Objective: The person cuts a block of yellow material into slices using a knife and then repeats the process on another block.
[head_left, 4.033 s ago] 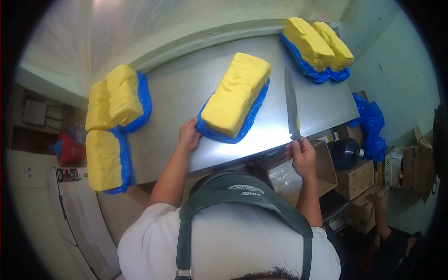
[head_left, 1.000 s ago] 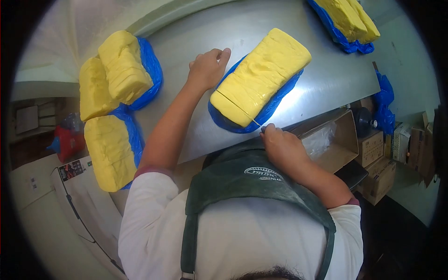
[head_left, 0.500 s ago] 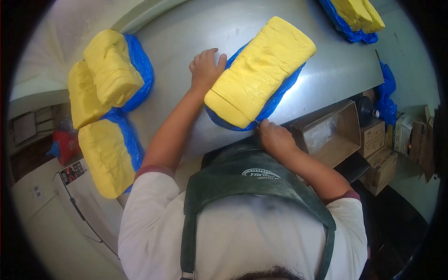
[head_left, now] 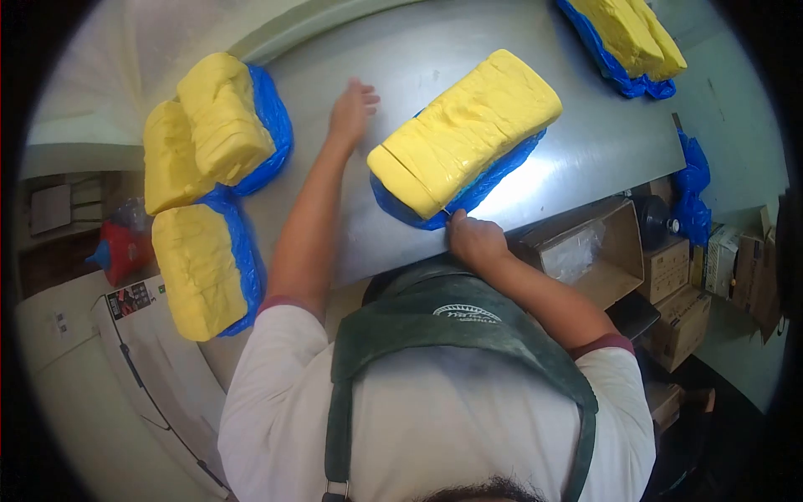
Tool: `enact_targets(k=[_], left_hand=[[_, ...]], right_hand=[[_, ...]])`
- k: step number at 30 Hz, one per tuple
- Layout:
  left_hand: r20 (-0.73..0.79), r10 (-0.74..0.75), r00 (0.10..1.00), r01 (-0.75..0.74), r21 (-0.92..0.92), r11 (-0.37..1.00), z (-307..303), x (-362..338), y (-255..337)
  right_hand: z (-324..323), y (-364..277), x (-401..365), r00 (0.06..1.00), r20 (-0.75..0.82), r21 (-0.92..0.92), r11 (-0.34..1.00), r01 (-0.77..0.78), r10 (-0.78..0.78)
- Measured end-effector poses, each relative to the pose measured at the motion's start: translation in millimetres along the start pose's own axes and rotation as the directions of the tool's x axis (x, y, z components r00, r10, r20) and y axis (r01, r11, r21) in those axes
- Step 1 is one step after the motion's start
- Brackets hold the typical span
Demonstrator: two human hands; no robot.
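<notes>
A large yellow block (head_left: 468, 125) that looks like butter or margarine lies on blue plastic (head_left: 499, 180) in the middle of the metal table. Across its near left end runs a straight, thin cut line. My right hand (head_left: 478, 240) is closed beside the block's near corner, at the edge of the plastic. A thin, light bit shows at its fingertips, too small to name. My left hand (head_left: 353, 110) is raised left of the block, apart from it, fingers loosely stretched and slightly blurred.
More yellow blocks (head_left: 199, 272) rest on blue plastic along the table's left side. Another yellow pair (head_left: 629, 38) sits at the far right. Below the table's right edge are an open cardboard box (head_left: 590, 251) and stacked cartons (head_left: 679, 326). A red container (head_left: 125, 253) stands at left.
My left hand has moved away from the block's left side, up the table. The block has turned slightly clockwise. My right hand has shifted a little left, still by the near corner.
</notes>
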State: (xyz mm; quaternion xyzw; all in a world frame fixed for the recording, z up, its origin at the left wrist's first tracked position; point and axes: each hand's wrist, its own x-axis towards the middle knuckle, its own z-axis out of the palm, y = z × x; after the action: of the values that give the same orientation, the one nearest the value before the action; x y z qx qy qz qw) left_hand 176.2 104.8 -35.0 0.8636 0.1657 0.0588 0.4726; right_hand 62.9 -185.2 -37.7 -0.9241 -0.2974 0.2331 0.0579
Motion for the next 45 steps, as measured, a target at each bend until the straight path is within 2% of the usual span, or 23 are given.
enact_targets(k=[1,2,4,5,7,10,15,19,23,26,27,28,29,30,31,32,34,35,36,38,39,41,45], left_hand=[[-0.006,-0.124,0.992,0.109,-0.431,0.896,-16.8,-5.6,18.0],[-0.013,-0.119,0.993,0.102,-0.426,0.899,-25.3,-20.2,41.3],[-0.060,0.175,0.983,-0.175,0.009,0.985,-23.0,-66.7,89.7],[-0.065,0.181,0.981,-0.181,0.011,0.983,-10.7,-87.1,105.5],[-0.134,0.197,0.971,-0.087,0.569,0.818,12.1,-117.5,128.8],[-0.156,0.179,0.971,-0.049,0.605,0.795,17.8,-120.9,124.4],[-0.150,0.190,0.970,-0.069,0.583,0.809,12.5,-128.8,116.8],[-0.123,0.199,0.972,-0.101,0.548,0.831,12.5,-131.5,119.6],[-0.147,0.243,0.959,-0.120,0.566,0.816,16.2,-129.9,116.2],[-0.232,0.317,0.920,-0.172,0.486,0.857,18.1,-126.9,111.5],[-0.277,0.391,0.878,-0.265,0.399,0.878,18.7,-126.3,110.0],[-0.330,0.458,0.825,-0.363,0.313,0.878,19.2,-125.1,108.4],[-0.339,0.456,0.823,-0.361,0.308,0.880,19.9,-124.3,105.4],[-0.398,0.445,0.802,-0.406,0.182,0.895,20.3,-122.7,101.2],[-0.453,0.426,0.783,-0.452,0.056,0.890,19.6,-121.2,98.0],[-0.458,0.429,0.779,-0.456,0.056,0.888,16.0,-120.7,95.3],[-0.565,0.392,0.726,-0.524,-0.084,0.848,4.2,-120.1,88.8],[-0.645,0.418,0.640,-0.563,-0.024,0.826,-2.1,-113.9,87.0],[-0.642,0.420,0.641,-0.563,-0.022,0.826,-10.4,-108.4,90.0],[-0.592,0.286,0.753,-0.489,-0.213,0.846,-29.6,-94.6,104.0],[-0.589,0.289,0.755,-0.489,-0.212,0.846,-35.2,-81.5,108.2],[-0.521,0.443,0.730,-0.550,-0.062,0.833,-43.0,-46.8,116.6],[-0.356,0.424,0.833,-0.428,0.073,0.901,-34.5,-7.3,135.1]], right_hand=[[3.1,-0.6,1.5,1.000,-0.007,0.002,1.000,0.007,-0.007],[6.9,-1.0,4.5,0.999,-0.035,0.024,1.000,0.002,-0.001],[6.0,-3.1,7.2,0.998,-0.069,0.045,0.999,0.001,0.002],[3.5,-3.0,6.6,0.999,-0.050,0.075,0.997,0.000,0.003],[1.2,-2.4,2.3,0.999,-0.034,0.100,0.995,0.001,0.002],[-5.4,-1.6,4.9,1.000,-0.026,0.096,0.995,0.003,0.000],[-15.7,-5.7,1.5,1.000,0.016,0.147,0.989,-0.014,0.012],[-65.3,-21.9,-20.7,1.000,0.004,0.127,0.992,0.003,-0.004],[-125.4,-13.0,-94.6,0.974,0.077,-0.017,0.977,0.214,-0.212],[-161.3,21.5,-151.7,0.982,0.151,-0.091,0.988,0.125,-0.110],[-177.0,33.2,-168.6,0.984,0.167,-0.088,0.993,0.080,-0.065],[-188.3,50.6,-183.7,0.986,0.143,-0.075,0.992,0.097,-0.085],[-196.5,65.6,-194.5,0.987,0.117,-0.061,0.992,0.115,-0.107],[-201.3,74.8,-200.2,0.987,0.116,-0.070,0.991,0.116,-0.108],[-205.3,82.0,-204.3,0.993,0.115,0.113,0.994,0.003,-0.016],[-208.7,85.2,-205.0,0.989,0.127,0.293,0.950,-0.109,0.074],[-203.6,72.3,-191.0,0.981,0.143,0.403,0.897,-0.180,0.132],[-184.8,66.5,-178.2,0.991,-0.063,0.441,0.894,-0.079,0.119],[-167.2,58.6,-165.5,0.958,-0.266,0.458,0.888,0.025,0.110],[-147.1,34.0,-136.2,0.935,-0.334,0.336,0.942,0.003,0.116],[-138.4,23.0,-122.0,0.925,-0.370,0.331,0.943,0.045,0.086],[-128.5,6.1,-98.4,0.910,-0.411,0.323,0.943,0.086,0.058],[-122.7,-10.0,-76.2,0.917,-0.399,0.277,0.951,0.137,-0.015]])
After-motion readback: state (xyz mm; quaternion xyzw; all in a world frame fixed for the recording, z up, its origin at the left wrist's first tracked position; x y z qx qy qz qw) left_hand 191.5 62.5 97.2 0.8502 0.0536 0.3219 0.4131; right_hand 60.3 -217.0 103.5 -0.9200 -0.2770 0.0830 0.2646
